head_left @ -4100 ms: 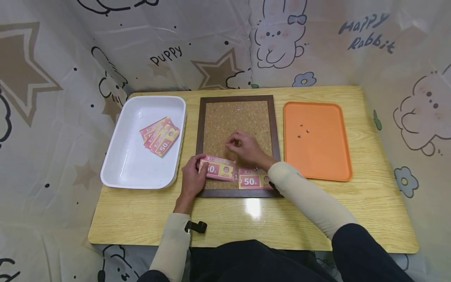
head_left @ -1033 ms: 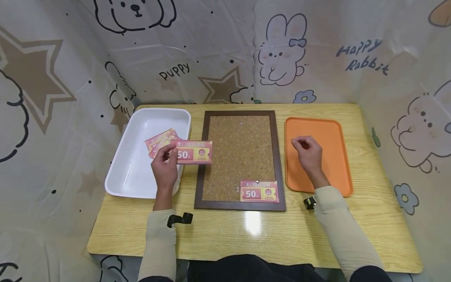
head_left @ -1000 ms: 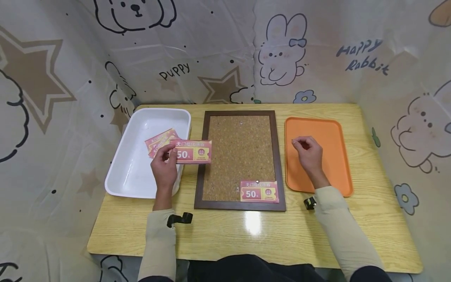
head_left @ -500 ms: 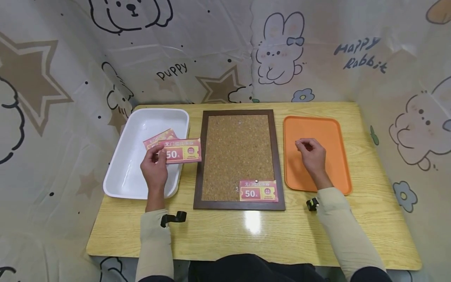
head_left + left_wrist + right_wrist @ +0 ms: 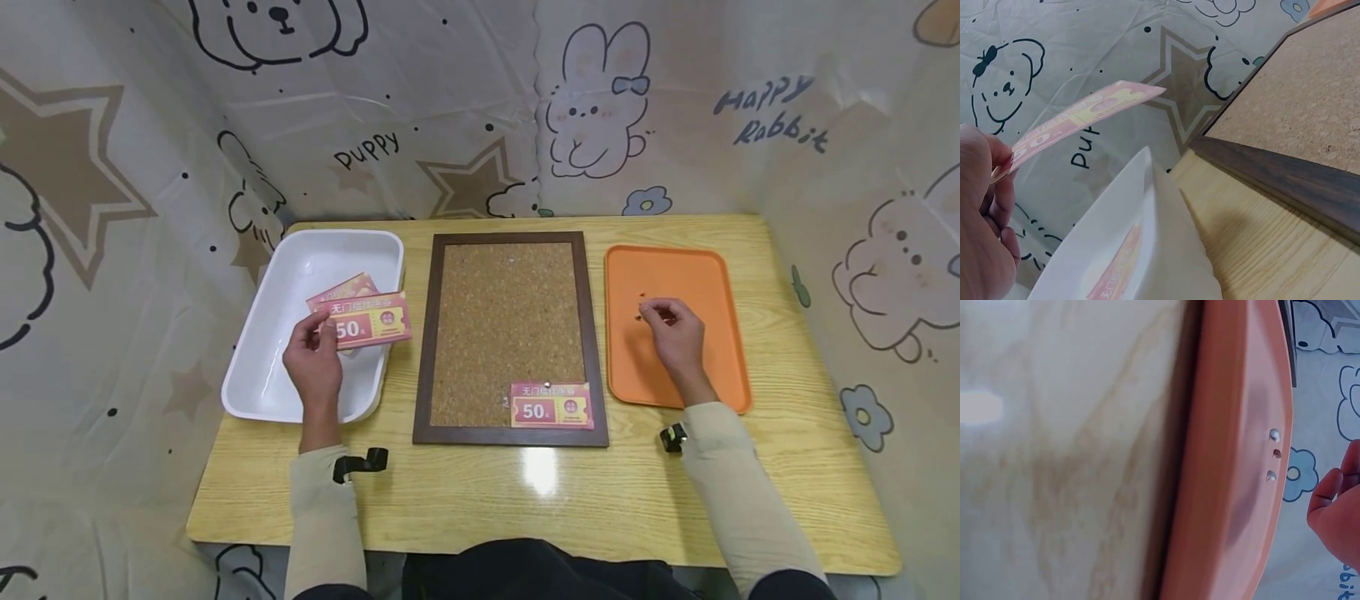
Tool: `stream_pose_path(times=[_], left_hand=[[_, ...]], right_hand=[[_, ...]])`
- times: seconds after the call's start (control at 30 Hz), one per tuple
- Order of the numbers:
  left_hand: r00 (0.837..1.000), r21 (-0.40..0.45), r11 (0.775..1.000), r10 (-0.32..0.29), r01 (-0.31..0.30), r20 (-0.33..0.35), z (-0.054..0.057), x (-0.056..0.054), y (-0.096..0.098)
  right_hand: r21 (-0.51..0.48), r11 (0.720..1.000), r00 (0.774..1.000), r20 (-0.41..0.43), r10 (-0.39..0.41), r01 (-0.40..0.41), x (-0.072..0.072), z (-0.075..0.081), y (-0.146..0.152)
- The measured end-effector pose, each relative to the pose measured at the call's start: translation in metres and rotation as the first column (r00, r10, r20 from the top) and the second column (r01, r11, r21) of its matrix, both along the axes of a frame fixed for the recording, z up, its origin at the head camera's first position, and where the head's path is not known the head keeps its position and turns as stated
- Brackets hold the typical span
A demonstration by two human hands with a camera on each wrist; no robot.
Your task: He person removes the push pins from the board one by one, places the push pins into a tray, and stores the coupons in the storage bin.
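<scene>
In the head view, my left hand [image 5: 312,358] pinches the left end of a pink and yellow coupon [image 5: 369,320] marked 50, held up over the right side of a white basin [image 5: 255,375]. More coupons [image 5: 345,287] lie inside the basin, partly covered by the held one. My right hand [image 5: 678,340] hovers over an orange tray [image 5: 705,275], thumb and forefinger close together. Whether anything tiny sits between those fingertips, I cannot make out. Three small thumbtacks [image 5: 1274,435] show on the tray in the right wrist view, apart from the hand.
A corkboard [image 5: 510,325] with a dark wooden frame lies between basin and tray. Another coupon [image 5: 551,406] is tacked at its lower right corner. The wooden table [image 5: 465,500] runs in front, and printed sheeting [image 5: 450,100] stands behind.
Earlier, my left hand held the coupon on the corkboard while the right worked above it. The coupon has since moved left over the basin; my right hand moved to the tray and drifted slightly towards me.
</scene>
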State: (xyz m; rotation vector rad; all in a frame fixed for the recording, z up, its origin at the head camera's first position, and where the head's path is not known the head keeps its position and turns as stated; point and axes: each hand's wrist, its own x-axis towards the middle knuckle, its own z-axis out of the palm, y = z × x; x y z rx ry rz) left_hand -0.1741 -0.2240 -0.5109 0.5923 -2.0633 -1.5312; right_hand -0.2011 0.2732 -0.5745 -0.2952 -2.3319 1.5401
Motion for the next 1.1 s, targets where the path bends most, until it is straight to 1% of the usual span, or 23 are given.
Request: stream_pose_path(times=[0.13, 0.27, 0.37, 0.5, 0.63, 0.87, 1.1], left_hand=[[1.000, 0.006, 1.000, 0.015, -0.015, 0.025, 0.000, 0.000, -0.002], [0.999, 0.001, 1.000, 0.011, -0.011, 0.040, 0.000, 0.001, -0.003], [0.999, 0.006, 1.000, 0.006, -0.007, 0.053, 0.000, 0.002, -0.004], [0.996, 0.022, 1.000, 0.009, -0.011, 0.090, -0.001, 0.003, -0.005], [0.994, 0.011, 1.000, 0.021, -0.022, 0.110, -0.003, 0.003, -0.009], [0.995, 0.008, 1.000, 0.027, -0.028, 0.098, -0.009, 0.003, -0.013], [0.986, -0.004, 1.000, 0.029, -0.028, 0.164, -0.014, 0.003, -0.016]], right_hand=[[0.002, 1.000, 1.000, 0.005, -0.009, 0.009, 0.002, -0.004, 0.005], [-0.003, 1.000, 1.000, 0.013, -0.023, 0.023, 0.004, -0.005, 0.009], [0.004, 0.999, 0.999, 0.030, -0.038, 0.038, 0.005, -0.008, 0.012], [0.031, 0.998, 0.997, 0.061, -0.054, 0.052, 0.006, -0.013, 0.017], [0.044, 0.997, 0.994, 0.087, -0.061, 0.057, 0.009, -0.016, 0.021], [0.062, 0.997, 0.990, 0.126, -0.061, 0.054, 0.011, -0.019, 0.025], [0.072, 0.996, 0.982, 0.177, -0.060, 0.047, 0.013, -0.020, 0.029]])
